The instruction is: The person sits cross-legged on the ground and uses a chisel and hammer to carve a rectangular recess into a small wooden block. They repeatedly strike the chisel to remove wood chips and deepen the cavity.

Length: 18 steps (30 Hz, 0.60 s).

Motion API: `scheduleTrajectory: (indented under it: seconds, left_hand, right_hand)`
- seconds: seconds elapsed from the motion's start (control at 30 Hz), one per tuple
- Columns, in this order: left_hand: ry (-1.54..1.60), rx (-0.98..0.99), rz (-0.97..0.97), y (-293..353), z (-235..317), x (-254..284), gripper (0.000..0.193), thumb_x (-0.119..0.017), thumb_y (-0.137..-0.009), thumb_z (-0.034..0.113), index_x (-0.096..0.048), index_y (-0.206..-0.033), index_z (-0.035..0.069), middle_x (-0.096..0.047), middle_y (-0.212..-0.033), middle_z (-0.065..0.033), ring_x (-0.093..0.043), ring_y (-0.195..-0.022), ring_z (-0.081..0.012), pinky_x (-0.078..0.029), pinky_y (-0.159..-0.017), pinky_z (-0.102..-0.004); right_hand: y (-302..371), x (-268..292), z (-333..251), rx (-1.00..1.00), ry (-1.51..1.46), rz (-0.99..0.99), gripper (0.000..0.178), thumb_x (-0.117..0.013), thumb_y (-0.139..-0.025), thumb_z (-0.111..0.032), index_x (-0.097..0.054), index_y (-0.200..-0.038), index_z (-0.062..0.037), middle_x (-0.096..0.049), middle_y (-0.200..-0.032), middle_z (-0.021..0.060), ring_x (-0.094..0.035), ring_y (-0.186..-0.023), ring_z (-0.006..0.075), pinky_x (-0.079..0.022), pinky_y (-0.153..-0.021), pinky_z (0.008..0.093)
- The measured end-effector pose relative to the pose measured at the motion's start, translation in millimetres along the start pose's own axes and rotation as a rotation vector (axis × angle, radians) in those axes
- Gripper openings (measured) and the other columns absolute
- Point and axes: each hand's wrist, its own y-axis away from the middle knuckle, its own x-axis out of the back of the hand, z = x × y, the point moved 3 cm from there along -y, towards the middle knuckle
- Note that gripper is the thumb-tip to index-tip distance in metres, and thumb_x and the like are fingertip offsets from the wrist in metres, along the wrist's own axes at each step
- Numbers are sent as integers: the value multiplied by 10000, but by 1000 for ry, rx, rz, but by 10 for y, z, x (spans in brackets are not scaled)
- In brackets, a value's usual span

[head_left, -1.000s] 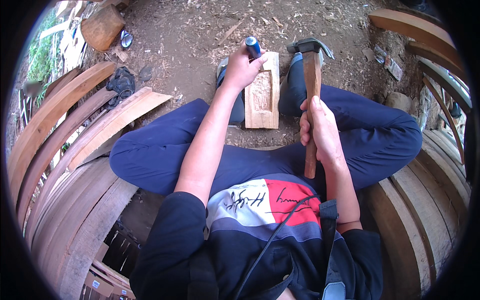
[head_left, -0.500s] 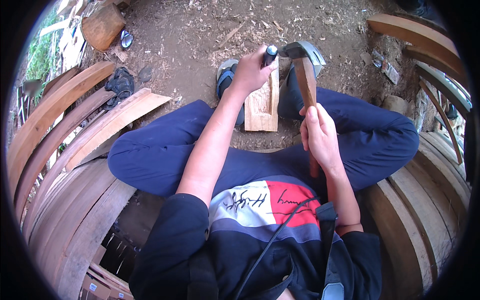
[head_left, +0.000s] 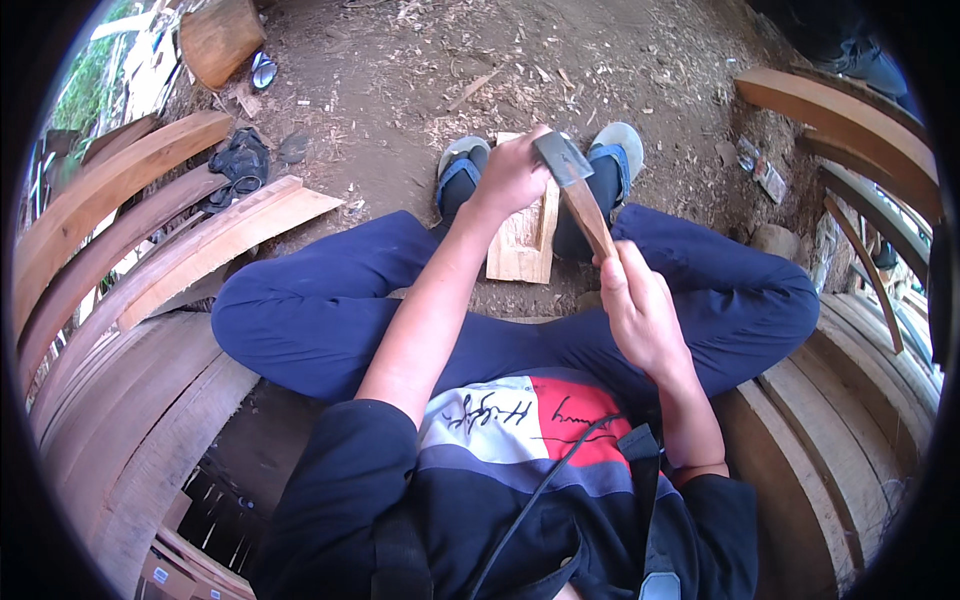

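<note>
Bare earth (head_left: pixel 380 115), littered with wood chips, forms the work surface. Nearest the wearer, folded legs (head_left: pixel 330 305) spread to either side. Above the lap, the right hand (head_left: pixel 640 308) has its fingers wrapped around the handle of a hammer (head_left: pixel 586 212), the thumb laid along the wood; the handle slants forward and leftward from that grip. Just ahead and to the left of the right hand lies the near end of a pale wood block (head_left: pixel 519 256); its long axis runs almost straight away from the wearer, with a recess cut in its upper face. Over the far half of the block is the left hand (head_left: pixel 512 178), the nearer of the two to it. Its fingers look curled, but the hammer head hides the thumb side; whether they pinch anything, I cannot tell. In view, the head overlaps the right edge of the left hand; contact cannot be confirmed. Sandalled feet flank the block, the left foot (head_left: pixel 455 172) and the right foot (head_left: pixel 617 158). Farther out, curved boards (head_left: pixel 835 108) stand at right, a log (head_left: pixel 220 42) lies at upper left, and another person's shoe (head_left: pixel 868 65) shows at upper right.
</note>
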Motion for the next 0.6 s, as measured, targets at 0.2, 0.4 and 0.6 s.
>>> scheduleTrajectory:
  seconds: [0.2, 0.4, 0.6]
  left_hand:
    - [45, 61, -23, 79, -139, 31, 214, -671, -851, 194, -584, -1018, 94, -670, -855, -161, -660, -859, -379, -508, -727, -453]
    - [29, 57, -15, 51, -87, 125, 221, -725, -824, 143, -565, -944, 49, -684, -833, -120, -687, -779, -289, -521, -686, -363]
    - [-22, 30, -75, 27, -39, 73, 205, -681, -838, 154, -570, -1001, 98, -660, -863, -144, -649, -849, -368, -503, -722, -432]
  right_hand:
    - [208, 224, -451, 323, -219, 90, 375, -411, -1029, -286, -537, -1091, 62, -518, -666, 106, -537, -512, 176, -415, -501, 321]
    - [-12, 163, 29, -65, 24, 118, 305, -435, -1030, -254, -548, -1090, 24, -528, -604, 128, -592, -552, 296, -423, -524, 385]
    - [107, 147, -282, 304, -20, 226, 352, -476, -998, -304, -525, -1085, 34, -602, -673, 135, -611, -579, 331, -449, -511, 409]
